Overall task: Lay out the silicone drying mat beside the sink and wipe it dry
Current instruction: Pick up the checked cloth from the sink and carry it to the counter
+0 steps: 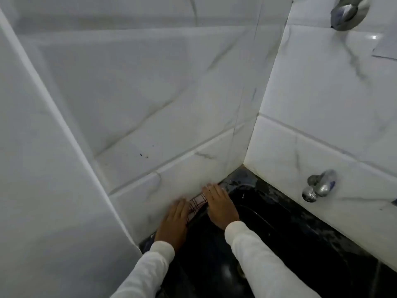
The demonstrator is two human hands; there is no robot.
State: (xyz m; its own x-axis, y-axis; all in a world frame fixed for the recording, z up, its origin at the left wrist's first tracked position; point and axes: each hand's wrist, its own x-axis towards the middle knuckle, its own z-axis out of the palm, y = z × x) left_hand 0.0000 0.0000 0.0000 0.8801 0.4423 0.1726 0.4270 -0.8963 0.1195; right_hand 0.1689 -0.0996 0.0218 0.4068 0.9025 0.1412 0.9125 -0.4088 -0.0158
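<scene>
A pale mat with a dark checked pattern [197,204] lies in a narrow strip against the foot of the white tiled wall, on the black counter. My left hand [175,222] rests flat on its near end with straight fingers. My right hand [220,204] lies flat on its far end, fingers straight and pointing to the wall. Most of the mat is hidden under both hands. The dark sink basin [253,214] lies just right of my right hand.
White marble-look tiles [150,104] close in the left and back sides, meeting at a corner. A chrome tap [320,186] sticks out of the right wall over the wet black counter [311,244]. Another chrome fitting [348,11] is at top right.
</scene>
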